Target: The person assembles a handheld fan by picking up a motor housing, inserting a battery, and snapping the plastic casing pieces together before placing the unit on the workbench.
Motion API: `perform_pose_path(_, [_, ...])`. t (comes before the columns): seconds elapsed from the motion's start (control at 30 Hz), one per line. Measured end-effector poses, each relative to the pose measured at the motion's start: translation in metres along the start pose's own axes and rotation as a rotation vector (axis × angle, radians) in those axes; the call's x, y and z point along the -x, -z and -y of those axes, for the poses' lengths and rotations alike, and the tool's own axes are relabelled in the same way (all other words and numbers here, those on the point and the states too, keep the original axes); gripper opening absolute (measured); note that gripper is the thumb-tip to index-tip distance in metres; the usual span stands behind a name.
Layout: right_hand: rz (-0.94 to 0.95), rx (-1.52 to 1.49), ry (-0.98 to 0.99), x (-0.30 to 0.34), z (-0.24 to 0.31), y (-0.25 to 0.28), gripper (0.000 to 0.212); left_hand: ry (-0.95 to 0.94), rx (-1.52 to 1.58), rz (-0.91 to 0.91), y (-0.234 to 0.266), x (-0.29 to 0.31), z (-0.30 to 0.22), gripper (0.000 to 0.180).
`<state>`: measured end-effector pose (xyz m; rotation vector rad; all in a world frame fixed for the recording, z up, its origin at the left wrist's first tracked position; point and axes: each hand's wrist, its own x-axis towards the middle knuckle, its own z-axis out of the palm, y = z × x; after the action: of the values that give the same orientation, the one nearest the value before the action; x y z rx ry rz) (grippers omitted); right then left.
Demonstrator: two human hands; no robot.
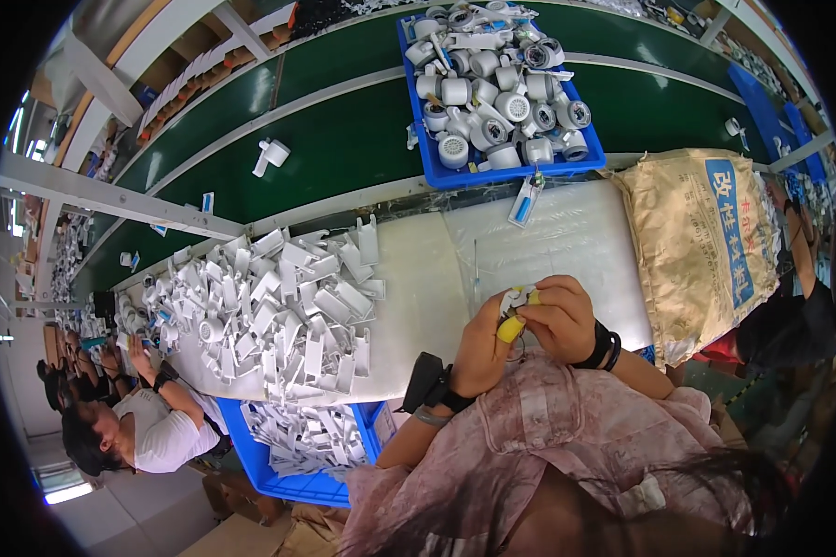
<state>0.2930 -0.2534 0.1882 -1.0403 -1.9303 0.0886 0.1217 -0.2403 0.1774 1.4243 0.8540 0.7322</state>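
In front of my chest both hands come together around a small white plastic part (514, 298). My left hand (479, 355) pinches it from the left, with a yellow covering (510, 328) at its thumb. Closed over the part from the other side is my right hand (563, 318), its fingers bent and pressed together. The fingers hide much of the part, so its full shape is unclear. A thin rod-like tool (476, 265) lies on the pale worktop (418, 278) beyond my hands. A heap of white plastic handle-like shells (297, 302) spreads to the left.
A blue crate (469, 176) piled with round white housings stands at the back, partly over the green conveyor (344, 139). One loose housing (270, 156) lies on the belt. To the right sits a brown sack (687, 269); lower left, a blue bin (316, 492). A co-worker (163, 422) works at far left.
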Motion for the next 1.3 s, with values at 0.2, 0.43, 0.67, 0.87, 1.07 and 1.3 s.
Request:
perform_pose_path(0.2, [0.029,-0.042,-0.009,-0.005,0.001,0.002,0.028,0.009,0.099,-0.025,-0.005,0.002,0.006,0.032])
perform_pose_path(0.43, [0.019,-0.04,-0.011,-0.003,0.004,-0.002,0.025,0.056,0.139,-0.107,-0.009,0.005,0.002,0.024])
perform_pose_path(0.67, [0.041,0.003,-0.035,0.001,0.002,-0.007,0.026,0.024,0.11,-0.159,-0.011,0.004,0.015,0.022])
perform_pose_path(0.87, [0.449,-0.262,-0.249,-0.003,-0.025,0.005,0.039,0.034,0.218,-0.102,0.012,0.0,0.018,0.026])
perform_pose_path(1.07, [0.394,-1.283,-0.875,0.022,-0.042,-0.01,0.086,0.101,0.571,-0.006,0.016,-0.007,0.002,0.034])
perform_pose_path(1.3, [0.372,-1.129,-0.89,0.017,-0.051,0.003,0.073,0.1,0.575,-0.092,0.022,-0.004,0.0,0.037])
